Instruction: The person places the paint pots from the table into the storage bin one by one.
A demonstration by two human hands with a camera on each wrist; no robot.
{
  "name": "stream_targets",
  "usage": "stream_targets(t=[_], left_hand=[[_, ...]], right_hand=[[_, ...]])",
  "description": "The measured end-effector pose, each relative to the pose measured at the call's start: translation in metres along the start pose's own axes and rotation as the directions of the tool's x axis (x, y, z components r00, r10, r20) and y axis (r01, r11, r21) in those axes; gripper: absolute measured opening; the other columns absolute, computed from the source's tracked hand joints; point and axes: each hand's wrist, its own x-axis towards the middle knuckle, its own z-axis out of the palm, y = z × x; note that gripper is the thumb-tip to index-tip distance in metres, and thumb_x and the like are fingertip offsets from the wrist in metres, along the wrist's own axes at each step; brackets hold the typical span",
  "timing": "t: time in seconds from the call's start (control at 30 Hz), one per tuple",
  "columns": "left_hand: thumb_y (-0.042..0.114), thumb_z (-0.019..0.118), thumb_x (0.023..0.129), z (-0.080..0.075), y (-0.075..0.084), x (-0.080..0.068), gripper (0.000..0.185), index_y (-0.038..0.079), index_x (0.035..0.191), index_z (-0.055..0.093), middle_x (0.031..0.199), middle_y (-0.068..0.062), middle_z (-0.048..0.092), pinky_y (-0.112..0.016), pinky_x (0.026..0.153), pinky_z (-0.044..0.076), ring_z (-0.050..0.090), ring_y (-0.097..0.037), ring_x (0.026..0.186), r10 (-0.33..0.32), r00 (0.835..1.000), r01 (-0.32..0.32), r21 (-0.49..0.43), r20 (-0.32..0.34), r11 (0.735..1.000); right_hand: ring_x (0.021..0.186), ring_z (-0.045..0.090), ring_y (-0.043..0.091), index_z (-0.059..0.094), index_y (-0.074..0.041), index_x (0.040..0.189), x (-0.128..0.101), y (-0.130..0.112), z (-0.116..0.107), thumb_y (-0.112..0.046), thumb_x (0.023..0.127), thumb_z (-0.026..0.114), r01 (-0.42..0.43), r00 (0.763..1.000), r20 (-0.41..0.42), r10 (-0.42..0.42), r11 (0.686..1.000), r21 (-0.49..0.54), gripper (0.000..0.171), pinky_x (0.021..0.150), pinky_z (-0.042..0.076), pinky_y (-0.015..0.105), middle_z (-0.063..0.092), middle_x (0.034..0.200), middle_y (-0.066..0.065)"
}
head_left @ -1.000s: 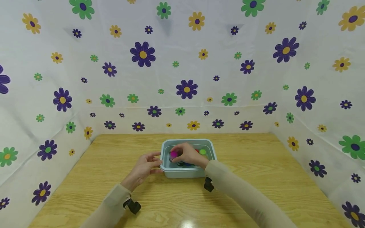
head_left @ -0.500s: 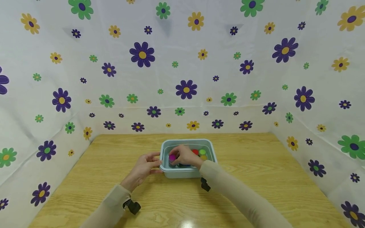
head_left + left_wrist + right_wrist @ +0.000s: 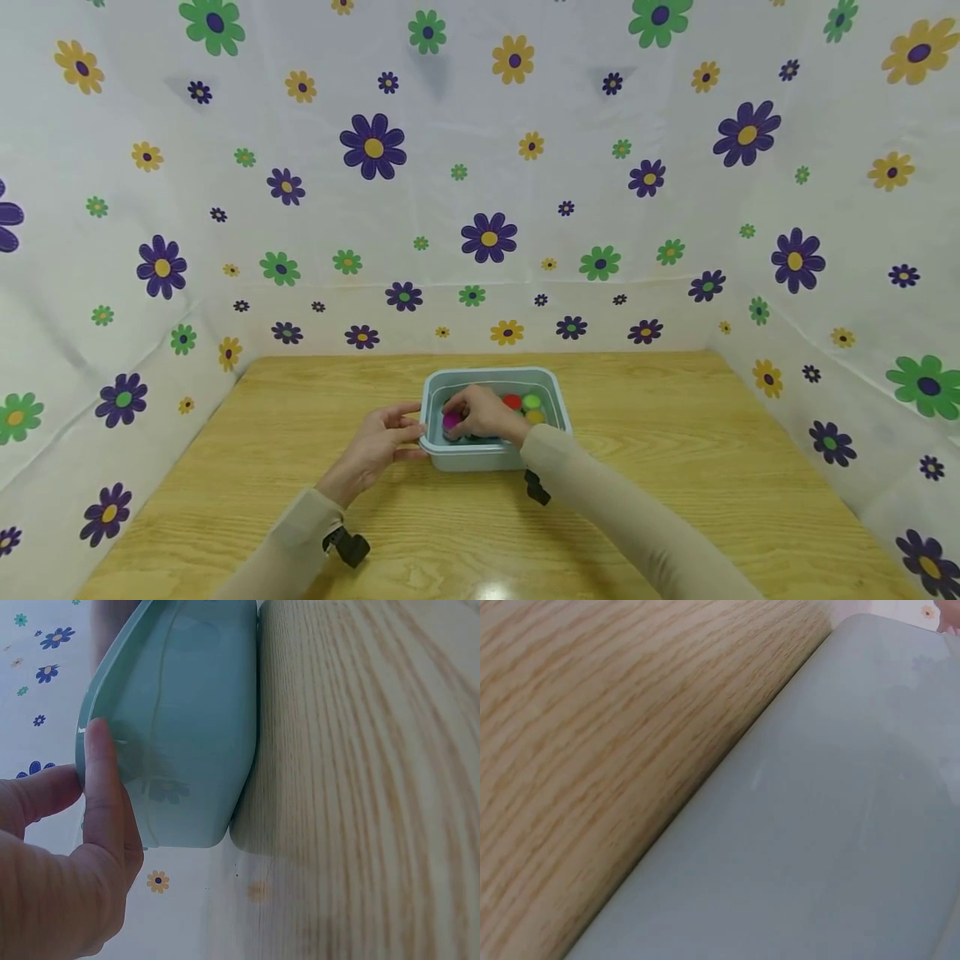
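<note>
A light blue plastic bin (image 3: 491, 455) stands on the wooden table (image 3: 675, 467) in the head view. My right hand (image 3: 486, 412) reaches down into it, fingers curled round a small magenta-topped pot (image 3: 451, 421) at the bin's near left. Red (image 3: 512, 402), green (image 3: 532, 401) and yellow (image 3: 535, 416) tops lie beside it, with dark ones half hidden under the hand. My left hand (image 3: 384, 440) rests against the bin's left wall; the left wrist view shows its thumb (image 3: 105, 787) straight along the bin (image 3: 187, 727). The right wrist view shows only the bin's outer wall (image 3: 817, 825) and table (image 3: 592, 735).
White cloth printed with flowers (image 3: 487, 235) walls the table in at the back and on both sides. Bare wood lies left, right and in front of the bin. A black strap clip shows on each wrist (image 3: 347, 546).
My right hand has sunk lower into the bin with the magenta-topped pot, toward the near left corner. The left hand has stayed against the bin.
</note>
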Motion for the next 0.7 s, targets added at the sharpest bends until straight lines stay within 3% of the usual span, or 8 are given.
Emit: stream_targets(t=[0.27,0.7], left_hand=[[0.003,0.06,0.096,0.0,0.0,0.0,0.052,-0.002,0.144,0.043,0.117,-0.024,0.056,-0.037,0.082,0.062,0.067,-0.02,0.088,-0.009,1.0,0.009,-0.004,-0.008,1.0],[0.009,0.065,0.094,-0.006,0.003,0.0,0.056,-0.003,0.144,0.042,0.117,-0.022,0.059,-0.037,0.079,0.062,0.068,-0.018,0.087,-0.001,1.0,0.0,0.052,0.022,0.999]], right_hand=[[0.086,0.061,0.016,0.073,-0.003,0.112,-0.001,0.002,-0.001,-0.011,0.076,0.084,0.0,1.0,0.001,0.0,1.0,0.02,0.039,0.075,0.054,0.028,0.073,0.098,0.007],[0.1,0.068,0.022,0.07,-0.002,0.116,-0.024,0.011,-0.017,-0.003,0.09,0.068,0.008,0.999,-0.053,0.002,0.98,0.197,0.026,0.087,0.058,0.034,0.072,0.112,0.011]])
